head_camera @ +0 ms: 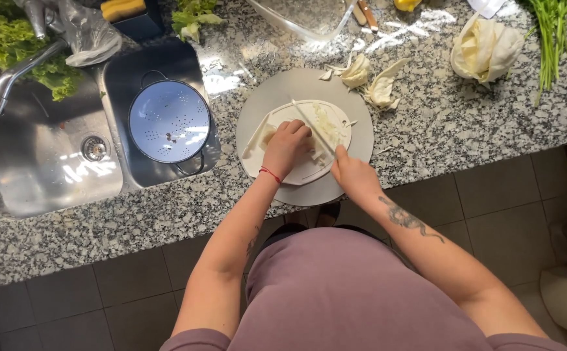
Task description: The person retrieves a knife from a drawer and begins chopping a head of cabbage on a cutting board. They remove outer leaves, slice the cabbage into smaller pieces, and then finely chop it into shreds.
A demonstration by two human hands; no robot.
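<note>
A round grey cutting board (355, 140) lies on the granite counter with a flat cut piece of white cabbage (277, 120) on it. My left hand (285, 148) presses down on the cabbage, fingers curled. My right hand (353, 174) grips a knife (314, 127) whose long blade lies across the cabbage, beside my left fingertips. Thin shreds (330, 125) sit to the right of the blade.
A blue colander (168, 121) sits in the right sink basin; the steel left basin (49, 169) has a tap (17, 75) above. Cabbage scraps (369, 79), a cabbage half (486, 47), green herbs (548, 32), lettuce (17, 39), a glass dish (303, 16).
</note>
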